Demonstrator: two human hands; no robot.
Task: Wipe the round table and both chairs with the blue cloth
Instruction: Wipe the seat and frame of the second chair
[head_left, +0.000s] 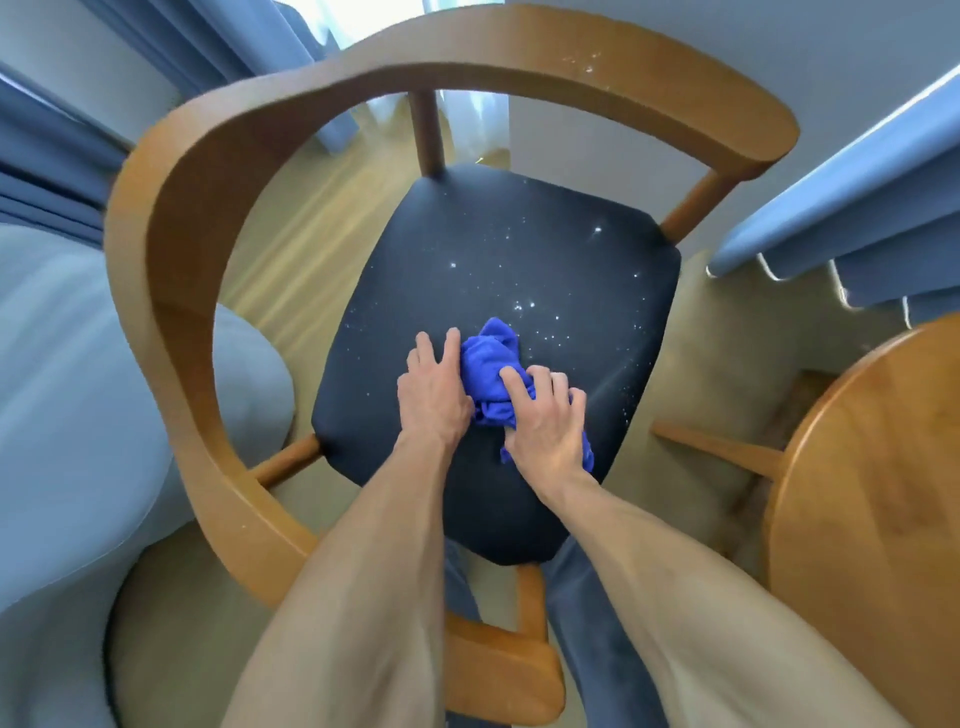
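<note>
A wooden chair (171, 218) with a curved back rail and a dark padded seat (498, 249) fills the middle of the view. White crumbs speckle the seat's right half and the back rail. A bunched blue cloth (491, 358) lies on the seat's near part. My left hand (434, 387) lies flat on the seat with straight fingers, touching the cloth's left side. My right hand (545, 415) presses down on the cloth, fingers spread over it. The round wooden table (872, 509) shows at the right edge.
A grey upholstered seat (78, 415) stands close on the left. Blue curtains (857, 208) hang at right and at the back left. The floor is light wood. My legs in dark trousers are below the chair's near edge.
</note>
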